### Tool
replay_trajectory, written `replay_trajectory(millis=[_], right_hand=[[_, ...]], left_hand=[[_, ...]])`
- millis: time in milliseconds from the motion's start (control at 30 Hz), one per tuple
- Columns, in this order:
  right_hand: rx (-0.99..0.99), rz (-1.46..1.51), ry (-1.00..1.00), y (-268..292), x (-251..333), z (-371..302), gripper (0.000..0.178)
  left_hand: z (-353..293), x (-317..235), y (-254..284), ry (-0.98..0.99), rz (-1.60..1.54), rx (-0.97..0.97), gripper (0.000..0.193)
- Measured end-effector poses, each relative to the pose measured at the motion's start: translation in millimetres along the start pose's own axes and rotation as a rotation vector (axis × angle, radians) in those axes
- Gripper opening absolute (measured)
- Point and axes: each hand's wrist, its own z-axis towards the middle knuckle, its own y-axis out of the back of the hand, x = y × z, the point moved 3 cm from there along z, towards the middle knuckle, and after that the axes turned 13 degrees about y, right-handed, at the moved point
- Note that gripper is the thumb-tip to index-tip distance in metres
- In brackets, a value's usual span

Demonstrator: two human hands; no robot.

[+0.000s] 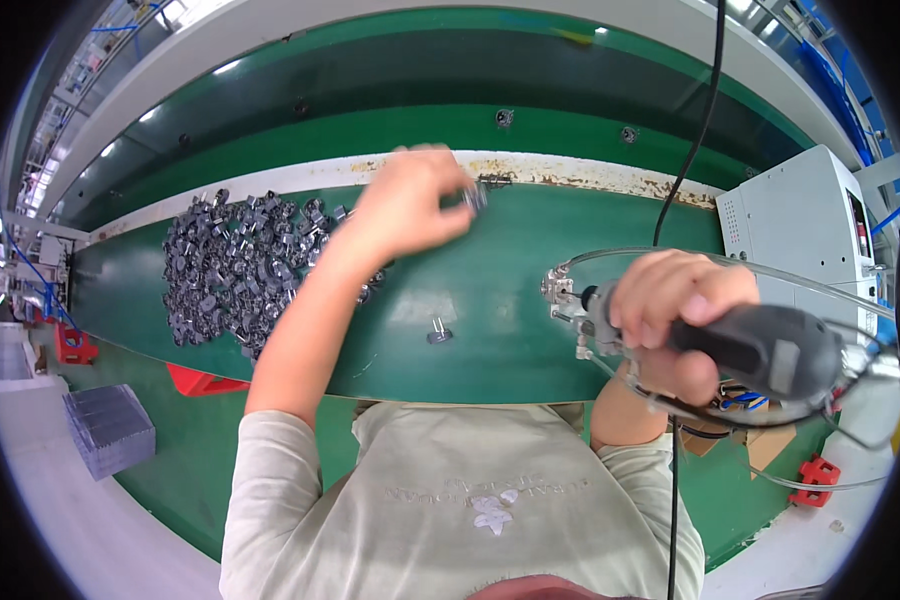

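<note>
My left hand (415, 203) is over the far edge of the green work surface, thumb and fingers closed round a small dark metal part (474, 199), blurred by motion. A dark piece (496, 181) lies just beyond it on the worn white ledge. My right hand (682, 305) grips the black-handled electric screwdriver (765, 350), which lies nearly level. A metal fixture head (562, 288) with clear tubing sits at the tool's front end. One loose part (439, 332) with upright pins rests on the surface between my hands. Left of it spreads a pile of similar parts (240, 262).
Behind the ledge runs a green conveyor belt (560, 130) carrying several spaced parts. A white machine box (785, 210) stands at the right. A black cable (692, 150) hangs down near the screwdriver. Below are a grey stack (110, 430), a red bin (205, 381) and a cardboard box (765, 440).
</note>
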Motion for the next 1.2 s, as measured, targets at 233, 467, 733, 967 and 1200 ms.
replay_trajectory(millis=[233,467,733,967,1200], right_hand=[[-0.099,0.077,-0.165,4.8,-30.9,-25.2,0.040],[-0.120,0.080,-0.088,10.0,-19.9,-16.8,0.042],[-0.032,0.092,-0.008,19.0,-11.7,-8.9,0.042],[-0.213,-0.208,-0.076,19.6,-12.1,-17.6,0.026],[-0.151,-0.170,-0.273,-0.4,-25.5,-26.4,0.032]], left_hand=[[82.2,122.9,-11.9,0.279,0.237,-0.174,0.046],[113.6,68.3,-63.6,-0.004,0.193,0.024,0.050],[63.6,7.0,-35.6,0.002,-0.054,-0.031,0.031],[-50.2,-42.0,-38.0,-0.077,-0.124,0.222,0.030],[-60.1,-29.4,-58.9,-0.077,-0.278,0.146,0.032]])
